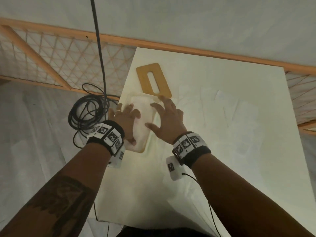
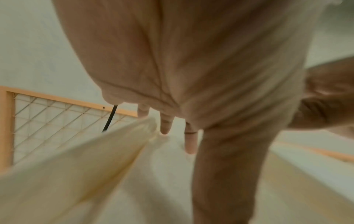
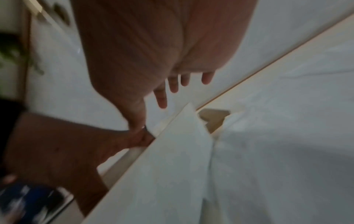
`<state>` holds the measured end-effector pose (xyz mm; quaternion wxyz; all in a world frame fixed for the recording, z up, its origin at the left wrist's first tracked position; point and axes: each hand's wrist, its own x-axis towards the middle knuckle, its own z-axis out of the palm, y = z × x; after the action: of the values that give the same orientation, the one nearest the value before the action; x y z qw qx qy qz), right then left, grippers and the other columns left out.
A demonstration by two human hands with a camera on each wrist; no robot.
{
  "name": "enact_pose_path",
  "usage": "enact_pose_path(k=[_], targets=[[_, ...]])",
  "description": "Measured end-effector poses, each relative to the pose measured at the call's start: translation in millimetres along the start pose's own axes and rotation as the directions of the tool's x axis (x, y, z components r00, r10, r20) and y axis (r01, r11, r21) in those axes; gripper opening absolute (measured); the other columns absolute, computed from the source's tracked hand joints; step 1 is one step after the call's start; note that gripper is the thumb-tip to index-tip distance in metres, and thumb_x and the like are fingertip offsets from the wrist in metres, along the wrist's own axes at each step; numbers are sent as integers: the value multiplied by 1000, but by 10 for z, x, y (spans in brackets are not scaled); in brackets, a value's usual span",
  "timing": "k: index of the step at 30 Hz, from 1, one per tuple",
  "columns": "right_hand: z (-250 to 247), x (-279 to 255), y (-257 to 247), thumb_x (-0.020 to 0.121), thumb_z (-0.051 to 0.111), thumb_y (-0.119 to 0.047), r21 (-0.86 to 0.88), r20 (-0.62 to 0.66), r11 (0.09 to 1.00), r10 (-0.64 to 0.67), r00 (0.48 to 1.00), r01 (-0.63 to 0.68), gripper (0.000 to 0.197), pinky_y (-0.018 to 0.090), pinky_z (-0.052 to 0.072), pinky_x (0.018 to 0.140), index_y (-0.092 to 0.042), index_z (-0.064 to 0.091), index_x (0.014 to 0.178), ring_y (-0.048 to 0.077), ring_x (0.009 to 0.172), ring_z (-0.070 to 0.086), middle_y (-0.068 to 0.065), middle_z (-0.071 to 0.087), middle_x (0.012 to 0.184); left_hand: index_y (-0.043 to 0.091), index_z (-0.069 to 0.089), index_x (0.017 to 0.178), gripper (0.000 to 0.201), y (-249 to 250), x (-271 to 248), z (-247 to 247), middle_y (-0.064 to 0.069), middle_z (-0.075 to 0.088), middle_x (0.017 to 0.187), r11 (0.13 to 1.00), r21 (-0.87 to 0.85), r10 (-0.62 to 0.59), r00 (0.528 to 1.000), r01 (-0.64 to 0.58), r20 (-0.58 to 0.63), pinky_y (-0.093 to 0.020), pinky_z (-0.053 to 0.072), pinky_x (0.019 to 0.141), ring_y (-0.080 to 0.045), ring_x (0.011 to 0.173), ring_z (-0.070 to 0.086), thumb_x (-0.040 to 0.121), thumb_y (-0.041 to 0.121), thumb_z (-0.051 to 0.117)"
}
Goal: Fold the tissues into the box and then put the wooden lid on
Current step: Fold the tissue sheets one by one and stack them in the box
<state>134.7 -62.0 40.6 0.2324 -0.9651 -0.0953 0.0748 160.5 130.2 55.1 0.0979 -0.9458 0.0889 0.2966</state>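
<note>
Over the box (image 1: 136, 122), near the left edge of the white table (image 1: 222, 134), we have both hands at work. Our left hand (image 1: 125, 120) lies with fingers straight and spread, palm down on the tissues (image 1: 145, 115) at the box's left side, and we judge it is pressing the stack flat so it sits below the rim. Our right hand (image 1: 168, 120) is spread wide over the box's right side, fingers fanned and gripping nothing; whether its fingertips actually touch the tissue we cannot say, since the wrist views are blurred. It seems poised to smooth or tuck the sheet hanging over the right rim.

Inside the box the tissues form a pale folded stack that fills most of the opening, with some loose sheet draped over the box's right edge onto the table. That overhang probably needs folding in first.

Just beyond the box's far end, the wooden lid (image 1: 153, 80) lies flat on the table, its slot facing up, within easy reach once the tissues are in. Left of the box, off the table, a dark cable (image 1: 85, 110) lies coiled.
</note>
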Motion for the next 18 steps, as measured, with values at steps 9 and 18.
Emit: enact_pose_path(k=[9, 18], targets=[[-258, -978, 1392, 87, 72, -54, 30, 197, 701, 694, 692, -712, 71, 42, 51, 98, -10, 46, 135, 32, 120, 60, 10, 59, 133, 17, 42, 139, 53, 1609, -522, 419, -5, 45, 136, 721, -674, 13, 975, -161, -220, -38, 46, 100, -27, 121, 53, 93, 32, 64], [-121, -967, 1717, 85, 80, -27, 319, 250, 642, 653, 715, -697, 54, 25, 47, 88, -11, 54, 130, 22, 113, 64, 4, 70, 119, 19, 32, 140, 76, 1869, 33, 599, -8, 58, 132, 553, -783, -380, 922, 285, 67, -50, 41, 108, -33, 126, 54, 80, 28, 77]])
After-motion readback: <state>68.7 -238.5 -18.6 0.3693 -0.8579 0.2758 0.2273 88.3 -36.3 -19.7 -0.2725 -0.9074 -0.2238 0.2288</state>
